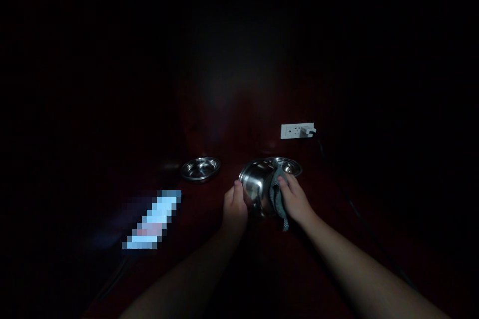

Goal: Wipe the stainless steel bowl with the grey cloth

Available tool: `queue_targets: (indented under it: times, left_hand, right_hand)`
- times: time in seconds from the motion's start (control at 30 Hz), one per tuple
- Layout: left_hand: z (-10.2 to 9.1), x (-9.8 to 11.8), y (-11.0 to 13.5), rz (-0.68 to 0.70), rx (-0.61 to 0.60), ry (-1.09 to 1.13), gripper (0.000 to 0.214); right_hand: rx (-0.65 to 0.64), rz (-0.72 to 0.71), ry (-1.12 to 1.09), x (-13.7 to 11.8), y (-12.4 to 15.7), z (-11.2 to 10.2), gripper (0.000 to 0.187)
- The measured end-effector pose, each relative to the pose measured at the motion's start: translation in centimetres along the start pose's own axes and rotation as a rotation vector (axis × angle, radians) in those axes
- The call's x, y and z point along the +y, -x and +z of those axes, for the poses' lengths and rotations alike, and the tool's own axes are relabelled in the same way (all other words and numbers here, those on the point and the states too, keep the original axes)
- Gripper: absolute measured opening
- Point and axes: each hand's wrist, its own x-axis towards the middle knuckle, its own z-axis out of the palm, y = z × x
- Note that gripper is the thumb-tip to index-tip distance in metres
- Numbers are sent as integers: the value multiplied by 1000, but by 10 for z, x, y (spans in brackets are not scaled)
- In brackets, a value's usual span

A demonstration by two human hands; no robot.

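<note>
A shiny steel pot (258, 183) is tipped on its side in front of me, its rim toward the left. My left hand (235, 209) grips that rim, thumb on the outer edge. On the pot's right end, my right hand (295, 197) presses a grey-green cloth (277, 194) against the metal, with part of the cloth hanging down below the fingers. Behind the pot and cloth, a round steel lid or dish (294, 165) is partly hidden. A shallow steel dish (201, 169) lies farther left, apart from both hands.
A lit, pixelated screen (153, 222) lies at the left on the dark red surface (258, 269). At the back right is a white wall socket (297, 130) with a plug in it. A dark cable (359, 214) runs down the right side. Most surroundings are too dark to see.
</note>
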Motion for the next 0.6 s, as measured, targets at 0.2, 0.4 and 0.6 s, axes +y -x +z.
queue_targets:
  times: [0.2, 0.4, 0.6]
  left_hand:
    - [0, 0, -1, 10, 14, 38, 49]
    - [-2, -3, -4, 10, 5, 39, 48]
    - [-2, 1, -2, 18, -32, -6, 47]
  right_hand:
    - [-3, 64, -59, -3, 2, 3, 44]
    - [-7, 74, -64, -5, 2, 2, 44]
    - [-9, 5, 17, -5, 0, -2, 43]
